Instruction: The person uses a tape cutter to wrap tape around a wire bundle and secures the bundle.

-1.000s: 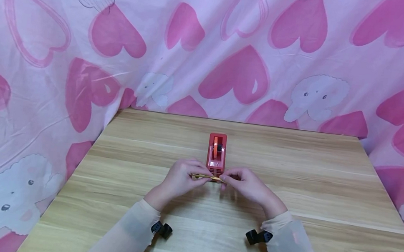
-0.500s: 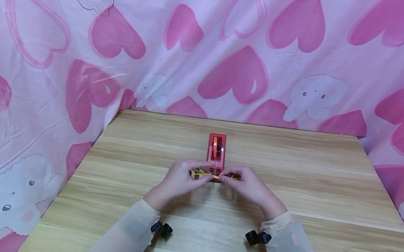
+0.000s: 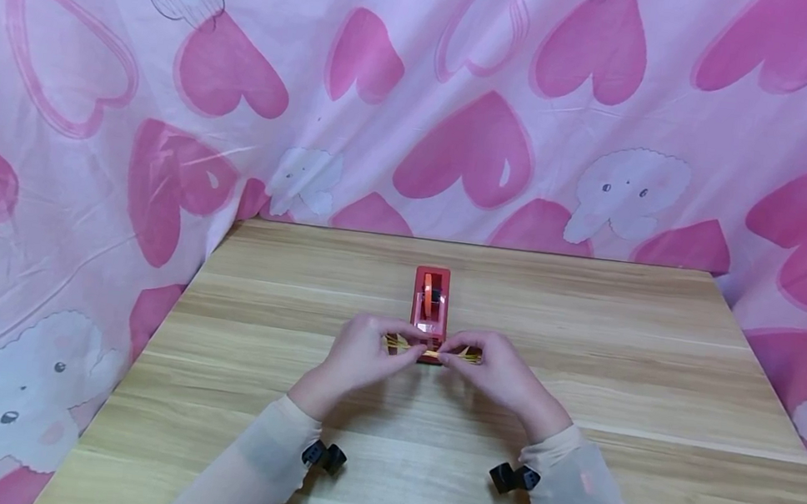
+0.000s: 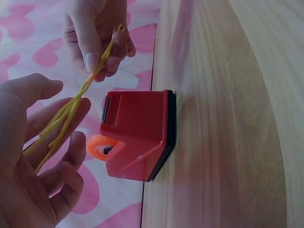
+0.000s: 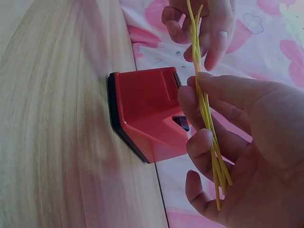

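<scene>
My right hand (image 5: 266, 123) pinches a bundle of thin yellow strands (image 5: 205, 107) between thumb and index finger, just below its middle. The loose ends fan down across that palm. My left hand (image 4: 38, 152) is around the other half of the bundle (image 4: 69, 107), its thumb apart from the index finger and the strands lying over its relaxed fingers. A shiny, orange-tinged section shows at the bundle's middle, between the hands. Just beyond both hands stands a red tape dispenser (image 3: 430, 306) with a toothed cutter and an orange ring (image 4: 100, 147) inside.
The dispenser stands on a wood-grain table (image 3: 588, 350). A pink curtain (image 3: 474, 42) with hearts and cartoon animals hangs behind and at both sides. Each sleeved forearm bears a small black wrist device, a left one (image 3: 324, 457) and a right one (image 3: 514, 478).
The strands' ends have come into view on the right and spread out on both sides. My left index finger has lifted away from its thumb. The dispenser has stayed in place.
</scene>
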The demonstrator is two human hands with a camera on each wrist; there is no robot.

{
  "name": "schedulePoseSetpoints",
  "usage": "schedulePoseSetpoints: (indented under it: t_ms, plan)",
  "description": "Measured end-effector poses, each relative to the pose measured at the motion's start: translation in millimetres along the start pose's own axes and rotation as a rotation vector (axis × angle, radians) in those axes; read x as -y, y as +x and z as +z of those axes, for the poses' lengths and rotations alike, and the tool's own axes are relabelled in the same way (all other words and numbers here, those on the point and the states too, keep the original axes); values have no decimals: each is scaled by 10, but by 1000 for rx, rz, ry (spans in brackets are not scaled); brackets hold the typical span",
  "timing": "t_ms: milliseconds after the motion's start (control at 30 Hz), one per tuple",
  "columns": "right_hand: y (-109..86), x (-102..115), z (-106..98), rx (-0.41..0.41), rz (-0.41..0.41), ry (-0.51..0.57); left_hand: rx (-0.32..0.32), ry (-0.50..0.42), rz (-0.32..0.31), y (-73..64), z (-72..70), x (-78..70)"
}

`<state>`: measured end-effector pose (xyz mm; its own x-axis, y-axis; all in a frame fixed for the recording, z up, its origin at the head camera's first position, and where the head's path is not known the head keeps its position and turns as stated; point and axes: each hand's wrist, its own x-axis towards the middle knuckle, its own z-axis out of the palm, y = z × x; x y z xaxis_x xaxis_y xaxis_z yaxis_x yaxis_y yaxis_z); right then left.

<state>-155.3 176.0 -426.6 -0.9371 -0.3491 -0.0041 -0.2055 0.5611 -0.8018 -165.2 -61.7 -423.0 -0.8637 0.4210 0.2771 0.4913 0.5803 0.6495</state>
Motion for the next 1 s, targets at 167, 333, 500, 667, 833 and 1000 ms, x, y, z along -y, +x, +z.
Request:
schedulePoseSetpoints:
  t_ms: [167,333,500,667,833,1000]
  plan:
    - [-6,-10,18,-25,-29,-47,-4,24,-23,8,1,-6]
    - [-12,-18,41,-78,-72,-82,9,54,-58,10,24,21]
    - [-14,-7,52,-138,-136,-128,19,36,-85,1,54,47]
    - [-10,6,68,-169,-153,-140,14,8,-79,2,74,63]
    - [-11,4,68,-156,-117,-132,-7,7,-21,-9,84,81]
    - [-15,28,28,-108,-77,-134,-15,19,14,-20,86,112]
